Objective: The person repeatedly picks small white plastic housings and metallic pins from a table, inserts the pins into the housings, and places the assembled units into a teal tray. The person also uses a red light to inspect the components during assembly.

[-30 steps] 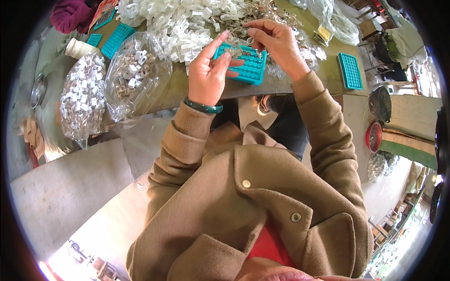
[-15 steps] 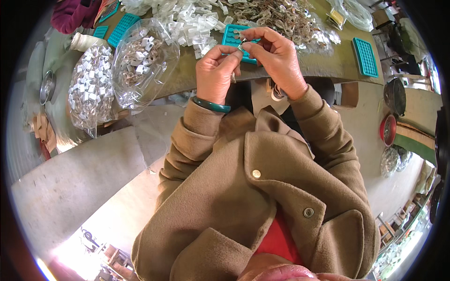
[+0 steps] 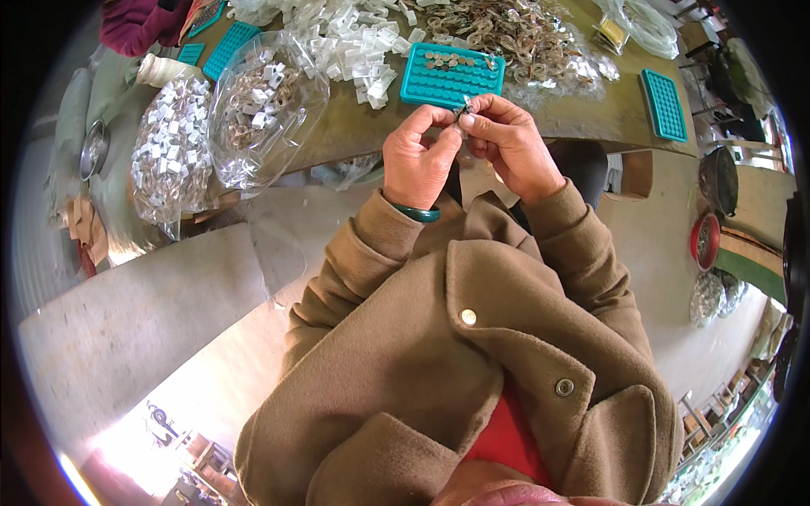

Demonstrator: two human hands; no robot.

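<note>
My left hand [image 3: 422,157] and my right hand [image 3: 512,145] meet at the near edge of the table, fingertips pinched together. Between them is a small shiny, dark piece [image 3: 462,111], too small to name and partly covered by the fingers. Just beyond the fingertips lies a teal tray [image 3: 451,91] with rows of round hollows. Several small round discs [image 3: 450,61] sit in its far rows. A dark green bangle [image 3: 417,212] circles my left wrist.
Behind the tray are heaps of white plastic pieces [image 3: 363,42] and brownish clear strips [image 3: 506,29]. Clear bags [image 3: 175,152] of white-tipped parts stand at left. Another teal tray [image 3: 664,105] lies at right. A purple sleeve [image 3: 139,27] shows far left.
Both hands have come back toward me and a little right, off the tray, still pinching the small piece. The tray and its discs now show openly.
</note>
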